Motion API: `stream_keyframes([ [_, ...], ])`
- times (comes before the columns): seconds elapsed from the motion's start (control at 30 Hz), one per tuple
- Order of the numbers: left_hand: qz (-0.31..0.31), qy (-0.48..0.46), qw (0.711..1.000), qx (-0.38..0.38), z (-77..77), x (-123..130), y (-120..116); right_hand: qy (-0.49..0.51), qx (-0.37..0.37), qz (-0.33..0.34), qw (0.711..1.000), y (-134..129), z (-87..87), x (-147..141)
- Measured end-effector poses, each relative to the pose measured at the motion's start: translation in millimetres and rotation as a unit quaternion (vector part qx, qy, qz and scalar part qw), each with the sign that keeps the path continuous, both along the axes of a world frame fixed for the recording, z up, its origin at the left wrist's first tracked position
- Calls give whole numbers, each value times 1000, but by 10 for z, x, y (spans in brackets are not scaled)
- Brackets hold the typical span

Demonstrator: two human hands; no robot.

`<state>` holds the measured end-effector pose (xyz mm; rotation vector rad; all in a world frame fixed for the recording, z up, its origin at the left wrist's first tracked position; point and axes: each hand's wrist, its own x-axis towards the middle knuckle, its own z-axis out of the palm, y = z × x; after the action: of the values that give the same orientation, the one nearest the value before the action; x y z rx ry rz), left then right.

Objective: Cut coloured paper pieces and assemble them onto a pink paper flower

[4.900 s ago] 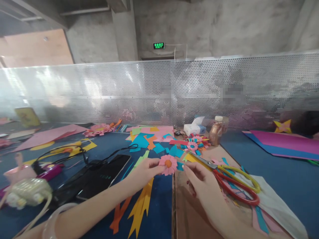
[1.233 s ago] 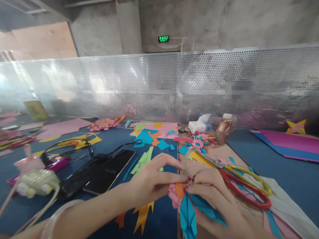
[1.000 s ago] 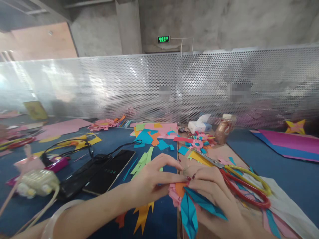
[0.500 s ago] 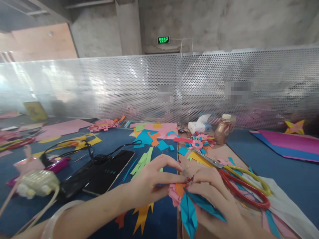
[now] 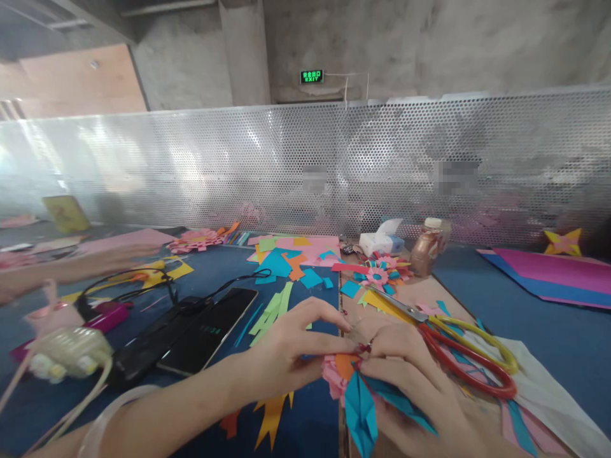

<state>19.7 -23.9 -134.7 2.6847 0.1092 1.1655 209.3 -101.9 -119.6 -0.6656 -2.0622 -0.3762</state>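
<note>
Both hands meet over a folded paper flower (image 5: 360, 407) with blue petals, a pink ruffled part and an orange centre. My left hand (image 5: 298, 334) pinches its upper left side, fingertips bent inward. My right hand (image 5: 413, 375) grips it from the right, with a blue petal passing beneath the fingers. The fingertips of the two hands touch or nearly touch above the orange part. Scissors (image 5: 465, 350) with red and yellow handles lie just beyond my right hand. Green paper strips (image 5: 274, 312) are beside my left hand.
A phone (image 5: 210, 327) and a black cable (image 5: 233, 278) lie left. Paper scraps (image 5: 281, 262), a tissue box (image 5: 382, 243) and a bottle (image 5: 426, 248) stand toward the perforated metal panel (image 5: 214, 172). Another person's arm (image 5: 71, 267) reaches in from the left.
Another person's arm has come into view at the far left, over the pink and yellow paper. My hands have barely shifted and keep hold of the paper flower.
</note>
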Motion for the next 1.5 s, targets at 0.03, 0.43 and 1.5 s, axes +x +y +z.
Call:
stream_keyframes([
  [0.03,0,0,1000,-1,-2,0,1,5,-2,3,1000,2,-7,-6],
  [0.43,-3,-7,1000,-4,24,17,-28,12,-13,7,1000,1,-22,2],
  [1.5,-23,4,1000,3,74,23,-59,-56,-119,47,990,17,-82,84],
])
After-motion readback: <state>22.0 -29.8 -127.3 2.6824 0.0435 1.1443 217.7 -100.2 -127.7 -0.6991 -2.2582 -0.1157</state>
